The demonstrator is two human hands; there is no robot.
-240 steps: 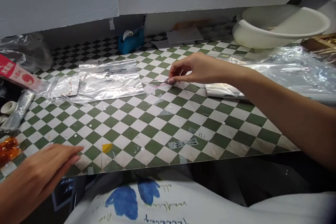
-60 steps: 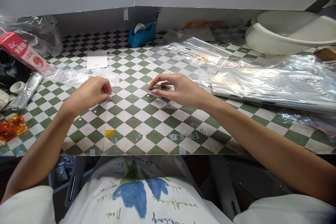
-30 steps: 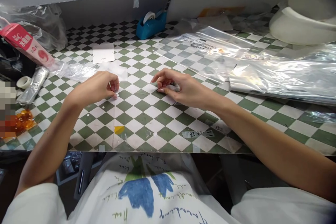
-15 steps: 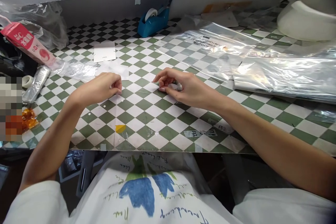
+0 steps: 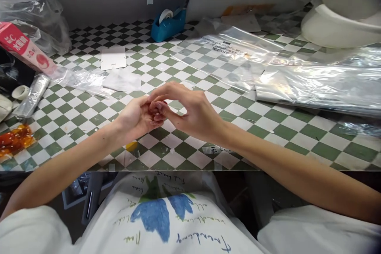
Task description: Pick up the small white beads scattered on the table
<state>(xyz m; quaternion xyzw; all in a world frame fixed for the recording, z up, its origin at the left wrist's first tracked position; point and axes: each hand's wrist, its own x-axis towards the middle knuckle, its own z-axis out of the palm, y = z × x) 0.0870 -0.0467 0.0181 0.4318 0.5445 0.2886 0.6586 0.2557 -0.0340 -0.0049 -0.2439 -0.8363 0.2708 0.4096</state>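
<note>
My left hand (image 5: 139,115) is turned palm up over the checkered tabletop (image 5: 184,147), its fingers curled in. Over those fingertips arches my right hand (image 5: 187,109), thumb and fingers closed in a pinch against them. Whatever lies between the fingertips, if anything, is too small or hidden to name. Just beyond the hands are a small white card (image 5: 113,58) and a white paper piece (image 5: 122,80). A yellow sticker (image 5: 131,145) shows below my left wrist.
At the back stands a blue tape dispenser (image 5: 168,25). Clear plastic bags (image 5: 312,87) cover the right side, near a white rounded container (image 5: 339,27). On the left are a pink drink carton (image 5: 26,49), a tape roll (image 5: 20,93) and an orange packet (image 5: 16,141).
My hands, apart before, have come together at the fingertips. My left hand has moved right and rolled palm up; my right hand has moved left. The view has shifted slightly.
</note>
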